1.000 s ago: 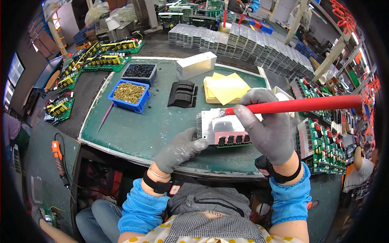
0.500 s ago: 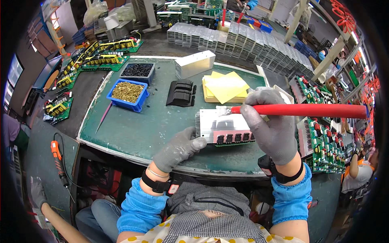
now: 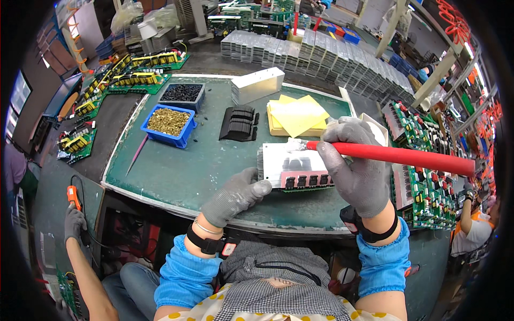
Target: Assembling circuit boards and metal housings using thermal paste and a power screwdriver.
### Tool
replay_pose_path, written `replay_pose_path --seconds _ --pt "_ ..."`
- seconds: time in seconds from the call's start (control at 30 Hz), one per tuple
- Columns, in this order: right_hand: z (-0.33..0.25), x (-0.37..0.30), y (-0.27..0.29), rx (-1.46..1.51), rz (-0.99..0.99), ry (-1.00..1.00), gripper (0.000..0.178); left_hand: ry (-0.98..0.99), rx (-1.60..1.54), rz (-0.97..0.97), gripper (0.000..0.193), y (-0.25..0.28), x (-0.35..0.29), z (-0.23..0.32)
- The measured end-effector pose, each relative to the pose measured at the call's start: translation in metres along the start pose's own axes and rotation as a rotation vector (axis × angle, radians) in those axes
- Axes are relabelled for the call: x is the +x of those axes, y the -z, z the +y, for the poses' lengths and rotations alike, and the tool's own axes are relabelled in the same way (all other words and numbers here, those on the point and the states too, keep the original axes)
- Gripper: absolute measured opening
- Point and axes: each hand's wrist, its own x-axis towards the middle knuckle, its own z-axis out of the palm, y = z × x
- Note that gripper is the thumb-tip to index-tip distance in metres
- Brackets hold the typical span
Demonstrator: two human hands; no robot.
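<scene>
My right hand (image 3: 357,166), in a grey glove, grips a red-handled brush (image 3: 407,154). White paste covers its tip, which rests on the upper part of a silvery metal heat sink (image 3: 276,160). Along the heat sink's lower side runs a pink strip (image 3: 316,175) with several black components, and a green circuit board edge shows below. My left hand (image 3: 235,198), also gloved in grey, holds the heat sink's left end, thumb at the near corner; some fingertips are hidden. Beyond it lie a stack of yellow sheets (image 3: 297,117) and black curved pieces (image 3: 239,124).
A blue bin of brassy screws (image 3: 168,122) and a grey bin of black parts (image 3: 183,93) stand left. A metal block (image 3: 258,85) sits behind. Metal plates (image 3: 321,59) line the back; circuit boards (image 3: 428,187) fill the right. At left, a co-worker's gloved hand (image 3: 74,222) holds an orange electric screwdriver (image 3: 74,197).
The brush handle's far end has swung down toward me, and its tip has shifted slightly. My left hand stays put. The co-worker's hand has moved up and taken hold of the electric screwdriver.
</scene>
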Motion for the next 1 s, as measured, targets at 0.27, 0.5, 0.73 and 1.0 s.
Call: replay_pose_path --seconds 0.27,0.5,0.73,1.0 --pt "-0.002 -0.002 0.009 0.114 0.012 -0.08 0.012 0.007 -0.008 -0.025 0.082 0.0 -0.002 0.006" --pt "-0.01 0.003 -0.007 0.275 -0.022 -0.198 0.013 -0.031 -0.026 -0.029 0.08 -0.002 -0.002 0.007" --pt "-0.009 0.008 -0.003 0.121 -0.061 -0.139 0.012 -0.031 -0.055 -0.04 0.07 0.0 -0.001 0.002" --pt "0.014 -0.004 0.009 0.112 -0.044 -0.17 0.011 0.003 -0.138 -0.069 0.07 -0.003 -0.008 0.016"
